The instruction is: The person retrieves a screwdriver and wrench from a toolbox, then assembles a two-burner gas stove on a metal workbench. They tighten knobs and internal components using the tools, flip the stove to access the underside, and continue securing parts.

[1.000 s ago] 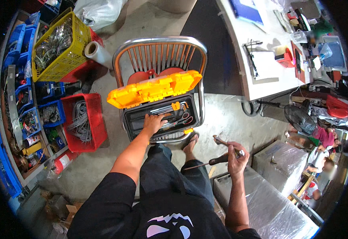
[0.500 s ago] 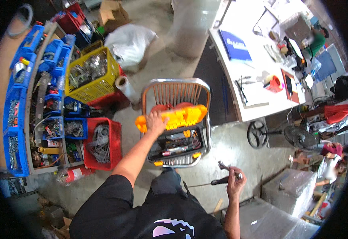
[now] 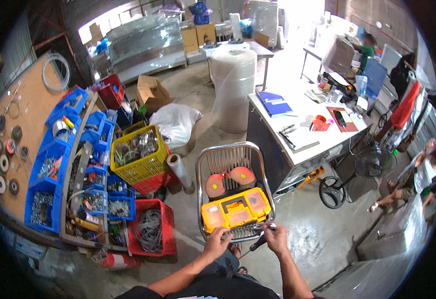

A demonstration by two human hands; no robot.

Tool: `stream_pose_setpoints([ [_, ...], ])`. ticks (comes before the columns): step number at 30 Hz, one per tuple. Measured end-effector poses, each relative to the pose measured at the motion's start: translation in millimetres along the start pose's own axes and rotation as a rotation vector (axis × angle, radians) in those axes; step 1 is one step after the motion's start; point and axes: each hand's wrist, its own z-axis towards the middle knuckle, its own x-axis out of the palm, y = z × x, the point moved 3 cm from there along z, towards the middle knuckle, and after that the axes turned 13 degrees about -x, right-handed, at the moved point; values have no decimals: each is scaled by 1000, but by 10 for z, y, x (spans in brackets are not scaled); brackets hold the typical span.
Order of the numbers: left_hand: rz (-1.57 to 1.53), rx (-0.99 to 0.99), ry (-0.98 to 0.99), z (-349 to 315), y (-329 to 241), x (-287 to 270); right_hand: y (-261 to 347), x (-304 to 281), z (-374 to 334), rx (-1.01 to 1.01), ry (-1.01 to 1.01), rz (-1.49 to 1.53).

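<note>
A toolbox (image 3: 239,212) with a yellow lid lies closed on the seat of a chrome-framed chair (image 3: 226,159). At its near left edge, my left hand (image 3: 218,243) has its fingers bent against the toolbox front. My right hand (image 3: 277,238), just beyond the near right corner, is closed round a screwdriver (image 3: 258,242) with a black handle and long thin shaft. A shiny metal tool (image 3: 272,226) also pokes out of that fist; its kind is unclear. Behind the toolbox, two reddish discs (image 3: 216,185) rest on the chair.
Left of the chair stand a red crate (image 3: 170,239) of grey coiled tubing, a yellow crate (image 3: 164,149) of metal parts and blue bins (image 3: 42,209). To the right are a white-topped desk (image 3: 298,130), a fan (image 3: 375,162) and wrapped boxes (image 3: 392,234). Other people are at far right.
The toolbox lid has come down over the tools inside. My left hand has moved from the lid to the near edge, and my right hand has come in beside the toolbox. The view has tilted up.
</note>
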Motion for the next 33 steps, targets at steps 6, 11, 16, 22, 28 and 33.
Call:
stream_pose_setpoints([
  [6, 24, 262, 133, -228, -613, -898, 564, 1107, -59, -234, 350, -104],
  [11, -112, -70, 440, 46, -295, -1623, 1113, 1916, 233, -415, 431, -72],
  [16, -440, 34, 220, 326, 135, -2448, 1533, 2953, 674, -475, 504, -18],
  [22, -812, -328, -334, 649, 1072, -3721, 1215, 3420, 1279, -67, 99, 187],
  [28, -730, -268, 8, 994, 931, -3606, 600, 4109, 1338, 709, -194, 784],
  [33, -877, -253, 218, 1766, 396, -3232, 430, 4366, 1700, 714, -336, 746],
])
